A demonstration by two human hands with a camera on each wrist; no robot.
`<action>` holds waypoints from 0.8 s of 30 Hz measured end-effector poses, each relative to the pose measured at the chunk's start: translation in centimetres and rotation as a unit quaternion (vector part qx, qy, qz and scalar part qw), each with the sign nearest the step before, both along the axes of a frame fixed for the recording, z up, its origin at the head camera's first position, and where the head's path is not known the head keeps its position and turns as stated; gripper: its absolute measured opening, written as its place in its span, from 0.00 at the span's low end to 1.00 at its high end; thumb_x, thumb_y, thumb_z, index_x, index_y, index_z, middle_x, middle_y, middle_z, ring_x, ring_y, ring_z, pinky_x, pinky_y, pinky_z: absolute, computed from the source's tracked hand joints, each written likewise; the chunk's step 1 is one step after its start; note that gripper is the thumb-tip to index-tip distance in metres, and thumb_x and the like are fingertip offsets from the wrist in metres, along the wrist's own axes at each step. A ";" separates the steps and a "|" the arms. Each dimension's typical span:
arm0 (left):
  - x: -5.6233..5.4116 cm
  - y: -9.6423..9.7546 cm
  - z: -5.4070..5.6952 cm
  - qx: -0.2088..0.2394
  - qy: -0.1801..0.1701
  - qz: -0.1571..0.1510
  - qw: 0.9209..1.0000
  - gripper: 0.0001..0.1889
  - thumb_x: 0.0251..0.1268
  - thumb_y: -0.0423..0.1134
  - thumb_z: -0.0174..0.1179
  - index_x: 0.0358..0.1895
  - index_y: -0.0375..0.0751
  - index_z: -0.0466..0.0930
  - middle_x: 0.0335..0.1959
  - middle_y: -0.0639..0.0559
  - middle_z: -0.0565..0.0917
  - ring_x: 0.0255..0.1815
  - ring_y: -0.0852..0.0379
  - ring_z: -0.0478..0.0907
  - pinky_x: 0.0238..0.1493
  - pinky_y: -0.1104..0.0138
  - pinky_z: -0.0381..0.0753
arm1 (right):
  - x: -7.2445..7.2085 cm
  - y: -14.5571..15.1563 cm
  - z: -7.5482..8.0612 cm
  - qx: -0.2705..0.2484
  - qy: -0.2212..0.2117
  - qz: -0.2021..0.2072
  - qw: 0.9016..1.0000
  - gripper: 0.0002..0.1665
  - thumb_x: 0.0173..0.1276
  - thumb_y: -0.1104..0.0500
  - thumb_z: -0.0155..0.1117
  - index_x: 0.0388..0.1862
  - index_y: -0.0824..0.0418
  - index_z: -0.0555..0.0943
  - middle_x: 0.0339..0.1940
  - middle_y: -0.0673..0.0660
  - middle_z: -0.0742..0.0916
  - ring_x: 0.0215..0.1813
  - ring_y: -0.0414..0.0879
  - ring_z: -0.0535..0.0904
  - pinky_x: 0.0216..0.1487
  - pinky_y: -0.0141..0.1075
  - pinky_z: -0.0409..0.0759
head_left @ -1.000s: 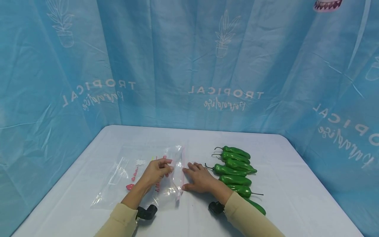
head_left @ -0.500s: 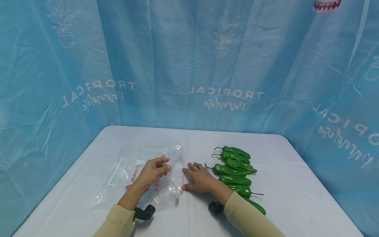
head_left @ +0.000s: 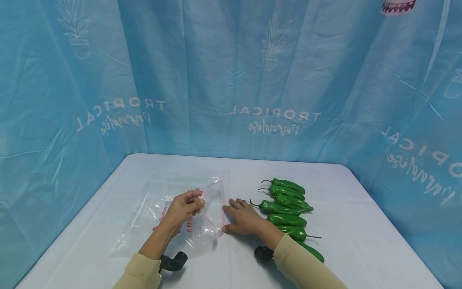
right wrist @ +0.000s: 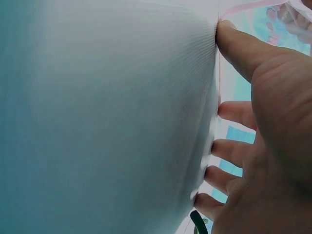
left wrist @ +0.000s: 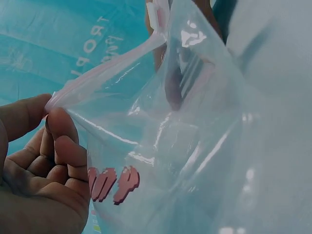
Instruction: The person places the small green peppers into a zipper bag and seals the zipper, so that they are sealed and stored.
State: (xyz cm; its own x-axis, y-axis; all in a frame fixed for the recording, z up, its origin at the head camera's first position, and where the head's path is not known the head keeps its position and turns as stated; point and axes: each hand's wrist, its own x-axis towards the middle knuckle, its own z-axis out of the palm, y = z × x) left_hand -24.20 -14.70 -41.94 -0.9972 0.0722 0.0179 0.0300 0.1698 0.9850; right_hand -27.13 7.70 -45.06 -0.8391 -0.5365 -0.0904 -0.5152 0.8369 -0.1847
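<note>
A clear plastic zip bag (head_left: 138, 224) with pink printing lies on the left half of the table, its pink-edged mouth facing right. My left hand (head_left: 182, 209) pinches the upper layer of that mouth between thumb and index finger and holds it raised. In the left wrist view the pinched pink zip strip (left wrist: 87, 80) stretches up to a white slider (left wrist: 153, 17), and the other fingers curl below it. My right hand (head_left: 244, 220) rests with spread fingers on the table, fingertips right at the bag's lower pink edge. The thumb (right wrist: 243, 44) shows at that edge in the right wrist view.
Several long green peppers (head_left: 285, 219) lie in a column on the white table (head_left: 346, 224), and the right forearm passes over the nearest ones. Blue printed curtains (head_left: 216, 80) hang behind and at both sides of the table.
My left hand has drawn a little to the left, pulling the bag's upper layer back so the mouth gapes wider. The right hand and the peppers have stayed put.
</note>
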 end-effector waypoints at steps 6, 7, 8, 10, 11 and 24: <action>0.2 -0.2 0.0 0.021 0.000 -0.001 1.000 0.20 0.63 0.35 0.59 0.57 0.32 0.72 0.28 0.59 0.78 0.28 0.63 0.74 0.33 0.73 0.76 | 0.0 0.0 0.1 0.002 0.002 0.002 1.000 0.42 0.61 0.32 0.57 0.71 0.48 0.64 0.75 0.57 0.63 0.75 0.59 0.56 0.70 0.57 0.59; 0.2 -0.2 0.0 0.023 -0.001 0.000 1.000 0.20 0.63 0.35 0.59 0.57 0.32 0.72 0.28 0.59 0.78 0.27 0.63 0.74 0.33 0.73 0.76 | 0.0 0.0 0.1 0.003 0.002 0.002 1.000 0.42 0.61 0.33 0.57 0.71 0.48 0.64 0.75 0.57 0.63 0.75 0.59 0.56 0.70 0.57 0.59; 0.2 -0.2 0.1 0.026 -0.002 0.001 1.000 0.20 0.63 0.35 0.59 0.57 0.32 0.71 0.28 0.59 0.77 0.27 0.63 0.74 0.33 0.73 0.76 | 0.0 0.1 0.1 0.003 0.002 0.002 1.000 0.42 0.61 0.33 0.57 0.71 0.48 0.64 0.75 0.57 0.63 0.75 0.59 0.56 0.70 0.57 0.60; 0.3 -0.2 0.2 0.028 -0.003 0.004 1.000 0.20 0.63 0.35 0.59 0.57 0.32 0.71 0.28 0.60 0.77 0.27 0.63 0.74 0.33 0.72 0.76 | 0.0 0.1 0.2 0.002 0.003 0.003 1.000 0.42 0.61 0.33 0.58 0.71 0.48 0.64 0.75 0.57 0.63 0.75 0.59 0.56 0.70 0.57 0.60; 0.4 -0.2 0.3 0.029 -0.003 0.006 1.000 0.19 0.63 0.35 0.59 0.56 0.32 0.72 0.27 0.60 0.77 0.27 0.63 0.74 0.33 0.72 0.76 | 0.1 0.1 0.2 0.001 0.004 0.004 1.000 0.42 0.61 0.33 0.58 0.71 0.48 0.64 0.75 0.57 0.64 0.75 0.59 0.57 0.69 0.57 0.60; 1.1 -0.4 0.8 0.038 -0.005 0.031 0.999 0.20 0.63 0.35 0.60 0.57 0.34 0.72 0.28 0.59 0.77 0.28 0.63 0.73 0.33 0.73 0.76 | -0.1 0.0 0.2 0.005 0.002 0.002 1.000 0.41 0.61 0.33 0.57 0.70 0.47 0.65 0.75 0.57 0.64 0.75 0.59 0.57 0.69 0.58 0.61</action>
